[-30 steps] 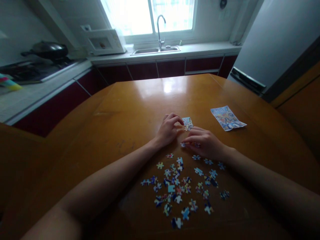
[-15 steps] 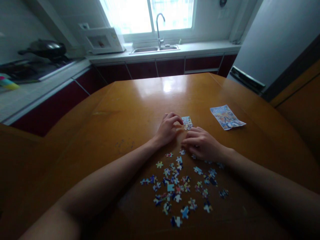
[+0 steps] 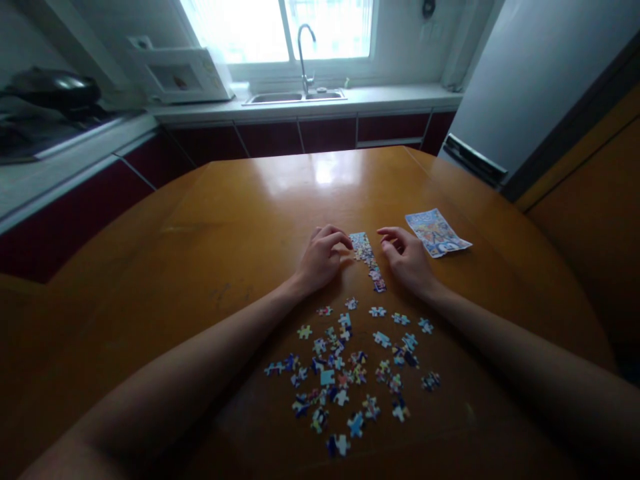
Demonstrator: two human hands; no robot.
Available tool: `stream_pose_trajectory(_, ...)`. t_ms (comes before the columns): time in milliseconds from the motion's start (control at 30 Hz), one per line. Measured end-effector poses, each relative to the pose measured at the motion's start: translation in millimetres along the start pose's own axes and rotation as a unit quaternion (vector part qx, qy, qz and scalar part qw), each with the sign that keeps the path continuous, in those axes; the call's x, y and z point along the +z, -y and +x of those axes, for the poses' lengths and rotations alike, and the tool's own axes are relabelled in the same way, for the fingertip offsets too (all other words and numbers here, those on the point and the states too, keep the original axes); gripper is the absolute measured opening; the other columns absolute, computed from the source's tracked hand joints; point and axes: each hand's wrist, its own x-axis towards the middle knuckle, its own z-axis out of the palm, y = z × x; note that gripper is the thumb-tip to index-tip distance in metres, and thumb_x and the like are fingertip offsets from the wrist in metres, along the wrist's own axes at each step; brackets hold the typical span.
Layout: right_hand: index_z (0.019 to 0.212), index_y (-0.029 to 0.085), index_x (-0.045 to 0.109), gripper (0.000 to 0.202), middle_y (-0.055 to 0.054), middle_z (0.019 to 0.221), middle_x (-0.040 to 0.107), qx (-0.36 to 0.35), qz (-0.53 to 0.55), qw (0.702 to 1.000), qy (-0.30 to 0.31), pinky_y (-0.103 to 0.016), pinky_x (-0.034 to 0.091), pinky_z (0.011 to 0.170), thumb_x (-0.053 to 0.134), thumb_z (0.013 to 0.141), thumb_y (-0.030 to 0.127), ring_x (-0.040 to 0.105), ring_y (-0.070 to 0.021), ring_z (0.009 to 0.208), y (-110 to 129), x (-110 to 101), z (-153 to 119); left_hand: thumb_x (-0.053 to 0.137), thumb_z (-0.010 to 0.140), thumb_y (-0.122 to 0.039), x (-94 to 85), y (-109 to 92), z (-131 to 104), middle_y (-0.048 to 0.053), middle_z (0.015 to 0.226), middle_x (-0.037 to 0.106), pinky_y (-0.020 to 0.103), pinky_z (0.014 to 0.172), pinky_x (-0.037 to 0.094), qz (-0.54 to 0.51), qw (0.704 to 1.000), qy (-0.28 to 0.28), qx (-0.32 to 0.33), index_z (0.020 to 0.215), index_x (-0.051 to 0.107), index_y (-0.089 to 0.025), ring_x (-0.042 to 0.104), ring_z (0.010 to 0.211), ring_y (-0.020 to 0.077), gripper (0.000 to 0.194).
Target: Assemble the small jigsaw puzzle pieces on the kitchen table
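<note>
A joined part of a jigsaw puzzle [image 3: 361, 245] lies flat on the wooden table, with a narrow strip running from it toward me. At its left edge rests my left hand [image 3: 323, 259], fingers bent and apart, the fingertips at the pieces without gripping any. To the right of the puzzle is my right hand [image 3: 407, 261], fingers loosely curled and apart, with nothing seen in them. Many loose puzzle pieces [image 3: 327, 377] are scattered nearer to me, some overlapping. One puzzle piece [image 3: 351, 303] lies just below the joined part.
A creased picture sheet [image 3: 437, 233] lies on the table [image 3: 240, 220] beyond my right hand. Behind the table are a counter with a sink [image 3: 275, 98] and faucet, a white microwave [image 3: 183, 77], a pan [image 3: 55, 90] on the stove, and a fridge [image 3: 540, 80] at right.
My right hand has moved up and away from the loose pieces to the puzzle's right side, uncovering the strip and several pieces. My left hand stays at the puzzle's edge. The view has shifted slightly right.
</note>
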Motion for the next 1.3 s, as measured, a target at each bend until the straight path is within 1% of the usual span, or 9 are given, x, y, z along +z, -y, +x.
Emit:
stream_pose_trajectory(67, 0.104, 0.015, 0.070, 0.026, -0.009, 0.093, 0.068, -0.013, -0.003, 1.000, 0.005, -0.033, 0.047, 0.065, 0.054, 0.086, 0.024, 0.057, -0.0174, 0.070, 0.3, 0.5, -0.9, 0.046, 0.070, 0.007, -0.2, -0.3, 0.4, 0.003, 0.097, 0.066, 0.041, 0.095, 0.044, -0.001, 1.000, -0.001, 0.000, 0.082, 0.068, -0.022, 0.054, 0.101, 0.0215, 0.038)
stream_pose_trajectory(267, 0.096, 0.018, 0.071, 0.019, -0.007, 0.089, 0.068, -0.039, 0.000, 0.999, -0.005, -0.032, 0.045, 0.062, 0.055, 0.086, 0.020, 0.055, -0.0160, 0.068, -0.2, 1.3, -2.8, 0.046, 0.070, 0.008, -0.9, -0.4, 0.4, 0.004, 0.097, 0.066, 0.042, 0.094, 0.044, -0.011, 1.000, 0.000, 0.004, 0.081, 0.068, -0.020, 0.055, 0.100, 0.0219, 0.038)
stream_pose_trajectory(600, 0.091, 0.017, 0.071, 0.017, -0.005, 0.085, 0.066, -0.040, -0.004, 0.999, 0.005, -0.030, 0.041, 0.057, 0.055, 0.084, 0.016, 0.051, -0.0135, 0.062, 2.2, 0.5, -3.2, 0.048, 0.071, 0.006, -0.5, 1.0, 0.6, 0.003, 0.096, 0.065, 0.040, 0.094, 0.045, -0.008, 1.000, -0.001, 0.010, 0.081, 0.068, -0.021, 0.056, 0.100, 0.0210, 0.035)
stream_pose_trajectory(900, 0.089, 0.018, 0.071, 0.019, -0.004, 0.083, 0.067, -0.042, -0.008, 0.999, 0.009, -0.029, 0.041, 0.057, 0.054, 0.083, 0.014, 0.053, -0.0134, 0.063, 2.1, 0.3, -3.3, 0.052, 0.075, 0.004, 0.8, 4.2, 0.2, 0.003, 0.096, 0.065, 0.040, 0.093, 0.045, -0.006, 1.000, -0.003, 0.014, 0.082, 0.069, -0.021, 0.055, 0.100, 0.0210, 0.031)
stream_pose_trajectory(1300, 0.089, 0.017, 0.072, 0.018, -0.005, 0.082, 0.068, -0.034, -0.007, 0.999, 0.011, -0.030, 0.040, 0.057, 0.055, 0.083, 0.015, 0.052, -0.0136, 0.062, 4.8, -0.3, -3.1, 0.051, 0.074, 0.004, 1.1, 4.1, 0.2, 0.003, 0.097, 0.066, 0.040, 0.092, 0.045, -0.006, 1.000, -0.003, 0.017, 0.082, 0.068, -0.021, 0.056, 0.100, 0.0209, 0.032)
